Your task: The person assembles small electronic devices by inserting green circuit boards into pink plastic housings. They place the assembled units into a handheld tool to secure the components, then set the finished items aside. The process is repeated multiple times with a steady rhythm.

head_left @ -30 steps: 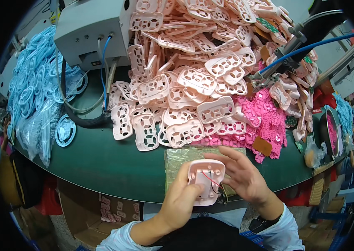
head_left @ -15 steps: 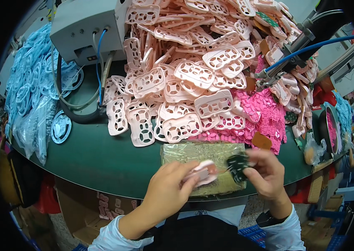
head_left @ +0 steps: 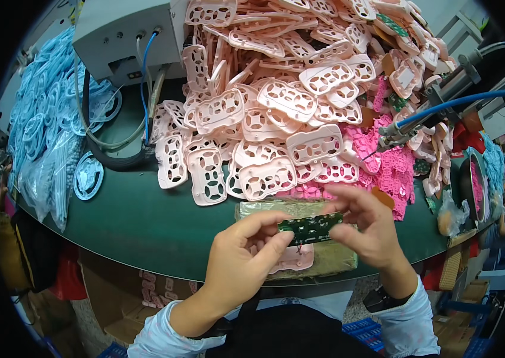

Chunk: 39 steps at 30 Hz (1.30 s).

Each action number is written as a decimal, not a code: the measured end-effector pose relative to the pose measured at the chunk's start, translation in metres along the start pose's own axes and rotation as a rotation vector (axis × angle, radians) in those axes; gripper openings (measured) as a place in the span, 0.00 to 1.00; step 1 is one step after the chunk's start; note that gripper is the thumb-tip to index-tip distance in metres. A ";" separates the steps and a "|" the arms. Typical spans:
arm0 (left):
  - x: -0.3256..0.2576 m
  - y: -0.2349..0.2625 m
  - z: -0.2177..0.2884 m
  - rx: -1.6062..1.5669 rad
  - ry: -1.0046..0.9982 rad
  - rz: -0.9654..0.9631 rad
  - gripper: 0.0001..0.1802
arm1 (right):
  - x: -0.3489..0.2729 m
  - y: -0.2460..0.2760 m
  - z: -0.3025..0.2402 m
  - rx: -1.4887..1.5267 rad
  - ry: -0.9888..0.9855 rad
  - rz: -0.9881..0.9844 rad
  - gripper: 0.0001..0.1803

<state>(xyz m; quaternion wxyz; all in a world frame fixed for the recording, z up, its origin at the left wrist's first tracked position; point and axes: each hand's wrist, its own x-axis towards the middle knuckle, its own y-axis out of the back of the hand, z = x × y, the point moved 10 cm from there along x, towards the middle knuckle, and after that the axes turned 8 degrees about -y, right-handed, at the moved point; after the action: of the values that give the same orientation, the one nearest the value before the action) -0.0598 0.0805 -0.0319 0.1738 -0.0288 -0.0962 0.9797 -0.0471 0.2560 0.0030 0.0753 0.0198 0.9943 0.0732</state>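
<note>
Both hands hold a small green circuit board (head_left: 311,228) level above the near edge of the green table (head_left: 133,221). My left hand (head_left: 243,253) pinches its left end; under that hand's fingers a pale pink plastic shell (head_left: 293,258) shows, and whether the hand grips it is unclear. My right hand (head_left: 366,224) pinches the board's right end. Beneath them lies a worn yellowish pad (head_left: 324,253).
A big heap of pale pink plastic shells (head_left: 276,95) fills the table's far side, with bright pink rubber pads (head_left: 384,167) to the right. A grey machine box (head_left: 121,36) with cables stands at back left. Blue plastic parts (head_left: 43,131) lie left. A blue hose tool (head_left: 443,107) reaches in from the right.
A second ago both hands held the pink shell on the pad. The right hand brought in the green board, and now both hands hold it above the shell.
</note>
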 end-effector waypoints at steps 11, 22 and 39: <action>-0.013 0.021 -0.012 -0.007 0.026 0.132 0.19 | -0.031 -0.056 0.015 -0.567 0.284 -0.247 0.19; -0.024 0.021 0.007 0.435 -0.099 0.046 0.12 | -0.027 -0.047 0.016 -0.515 0.333 -0.360 0.11; -0.027 0.000 0.023 0.738 -0.352 -0.098 0.12 | -0.033 -0.053 -0.002 -0.675 0.415 -0.348 0.09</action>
<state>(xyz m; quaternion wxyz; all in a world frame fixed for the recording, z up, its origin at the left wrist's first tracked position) -0.0363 0.0665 -0.0087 0.1995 0.2082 0.2319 0.9290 -0.0159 0.2017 0.0017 -0.1128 -0.1891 0.8971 0.3830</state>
